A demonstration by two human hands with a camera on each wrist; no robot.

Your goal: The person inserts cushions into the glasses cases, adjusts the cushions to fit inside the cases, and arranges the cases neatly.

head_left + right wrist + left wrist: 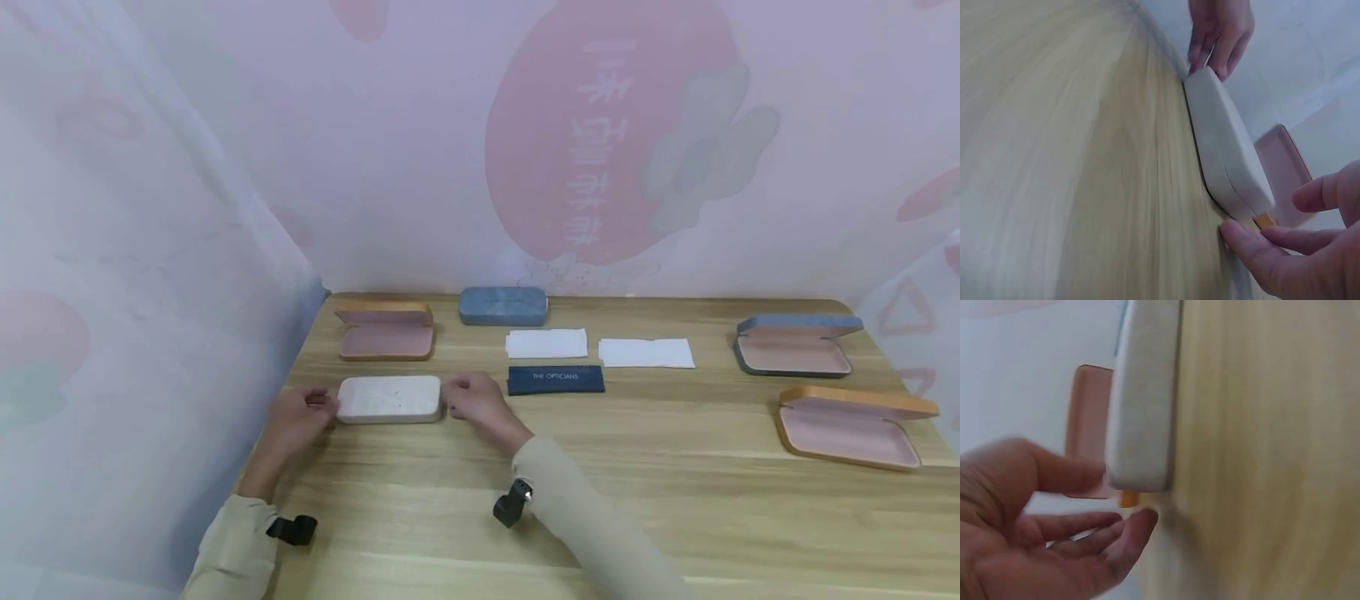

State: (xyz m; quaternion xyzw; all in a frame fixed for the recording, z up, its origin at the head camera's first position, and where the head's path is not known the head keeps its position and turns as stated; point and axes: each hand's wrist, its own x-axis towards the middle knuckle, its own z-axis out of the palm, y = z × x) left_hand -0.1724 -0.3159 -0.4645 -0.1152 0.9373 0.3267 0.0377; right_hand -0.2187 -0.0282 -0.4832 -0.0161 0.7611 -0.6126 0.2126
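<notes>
A closed white glasses case (389, 398) lies flat on the wooden table between the two hands. My left hand (302, 419) is at its left end, thumb (1069, 474) right by the upper edge and the other fingers loosely bent just off the end. At the opposite end is my right hand (480, 406), its fingertips low beside the case's corner. In the right wrist view the thumb (1317, 195) stands apart from the white case (1225, 140). Neither hand's fingers wrap around the case.
Behind the white case sits an open orange case (386, 340). A closed blue case (503, 307) stands at the back, near two white cloths (546, 343) and a dark blue cloth (556, 379). To the right are an open blue case (795, 354) and another open orange case (851, 431).
</notes>
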